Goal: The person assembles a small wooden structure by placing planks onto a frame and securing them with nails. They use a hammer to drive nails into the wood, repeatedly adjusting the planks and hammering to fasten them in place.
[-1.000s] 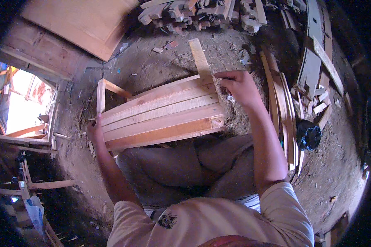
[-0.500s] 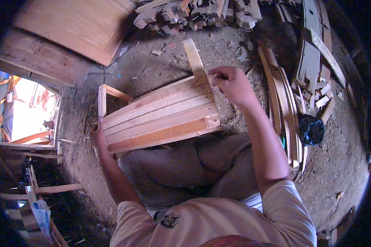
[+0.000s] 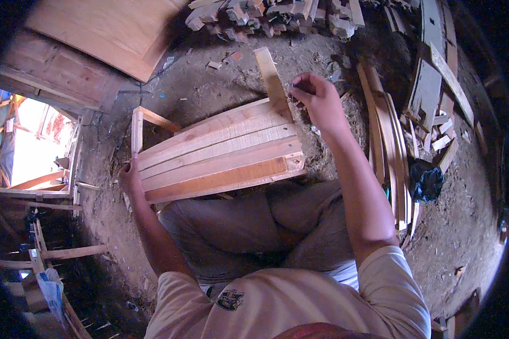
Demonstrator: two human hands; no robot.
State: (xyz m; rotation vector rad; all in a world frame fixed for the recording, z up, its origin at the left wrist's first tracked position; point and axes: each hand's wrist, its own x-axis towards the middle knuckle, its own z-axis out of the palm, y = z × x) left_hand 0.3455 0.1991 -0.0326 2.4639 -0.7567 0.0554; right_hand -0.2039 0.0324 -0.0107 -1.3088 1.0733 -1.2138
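The left hand (image 3: pixel 130 176) grips the left end of the pale slatted wooden frame (image 3: pixel 218 151) on the lap, steadying it; the right hand (image 3: pixel 316 99) pinches closed at the frame's upright slat (image 3: pixel 270 76).

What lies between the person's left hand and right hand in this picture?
In the head view, a panel of wooden slats spans the gap: the left hand holds its left end, and the right hand is at its upper right corner.

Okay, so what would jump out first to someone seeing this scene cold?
The pale slatted wooden panel lying across the seated person's lap, mid-frame. The left hand grips its left end, while the right hand pinches by the upright wooden strip at its far corner. A stack of curved wooden slats lies right.
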